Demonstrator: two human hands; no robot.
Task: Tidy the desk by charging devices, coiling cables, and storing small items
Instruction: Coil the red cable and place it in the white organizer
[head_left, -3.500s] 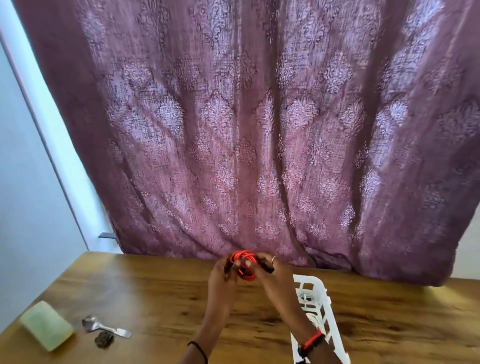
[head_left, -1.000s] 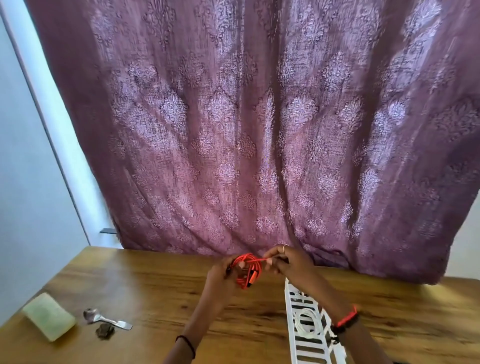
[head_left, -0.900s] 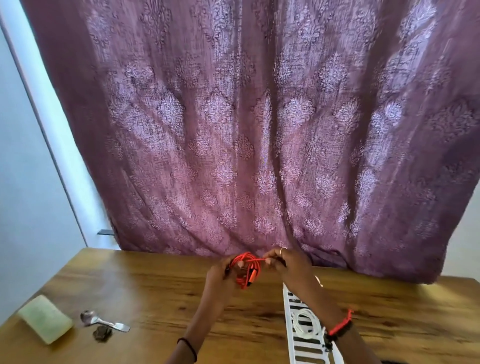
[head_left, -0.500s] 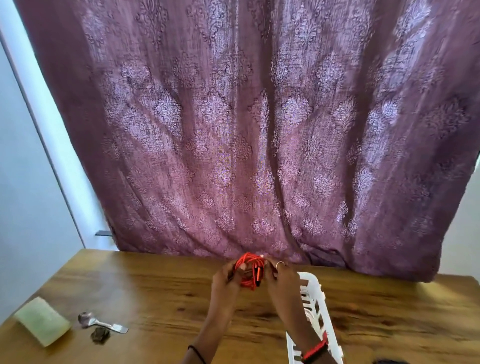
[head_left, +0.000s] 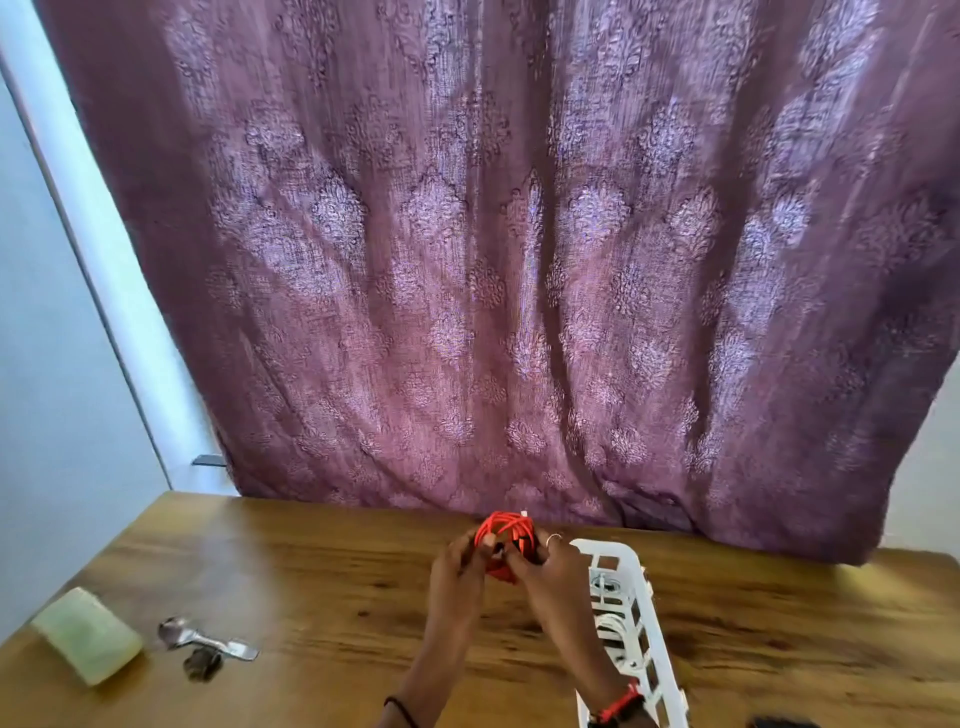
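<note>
Above the wooden desk (head_left: 311, 571), close to the hem of the curtain (head_left: 493, 260), a bright red cable (head_left: 506, 527) is wound into a tight round bundle. Left hand (head_left: 460, 566) and right hand (head_left: 553, 569) both pinch it, fingers curled round its sides, hiding its lower half. Something dark between the thumbs is too small to identify. The right forearm covers part of a white basket (head_left: 608, 544).

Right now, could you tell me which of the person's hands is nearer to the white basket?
Right. The right hand grips the red cable beside the far corner of the white basket; the left hand holds the cable's other side, farther from it.
</note>
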